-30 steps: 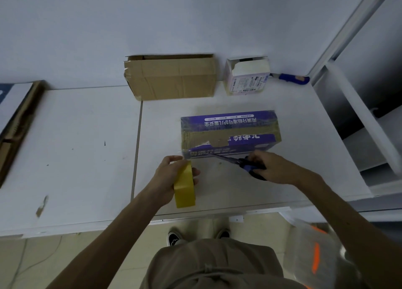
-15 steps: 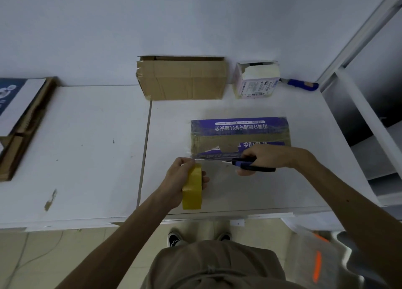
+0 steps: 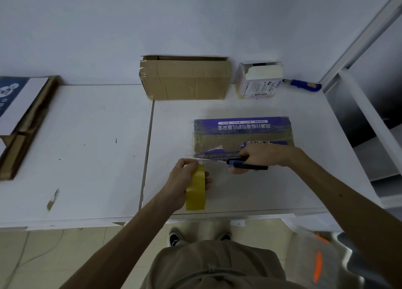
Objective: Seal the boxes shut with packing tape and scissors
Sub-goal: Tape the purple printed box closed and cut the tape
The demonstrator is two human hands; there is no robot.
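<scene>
Packing scene at the white desk [image 3: 87, 147], seen from above the person's arms. The purple box [image 3: 241, 128] lies flat on the right half of the desk. A band of brownish tape crosses its top lengthwise, and its near long edge faces the person. The left grip [image 3: 181, 180] is closed round the yellow tape roll [image 3: 195, 191], with the thumb on top and the fingertips showing past the roll's right side. The roll is held on edge, near the box's front left corner and on the person's side of it. A clear strip of tape [image 3: 196, 157] runs from the top of the roll toward that corner. The right grip [image 3: 263, 156] is clamped on the scissors [image 3: 245, 165] by their dark blue handles and lies over the near edge of the box. The blades point left along that edge, and their tips reach the strip just above the roll; whether the blades are apart or together cannot be told. The two grips are near each other, with the roll below and to the left of the scissors. Against the back wall stand a taped brown cardboard box [image 3: 185, 78] and, to its right, a small white box [image 3: 260, 83] with its top open. A blue-handled knife [image 3: 304, 85] lies further right. Flattened cartons [image 3: 24, 119] lie at the desk's left end, and a white shelf frame [image 3: 359, 106] stands at the right.
</scene>
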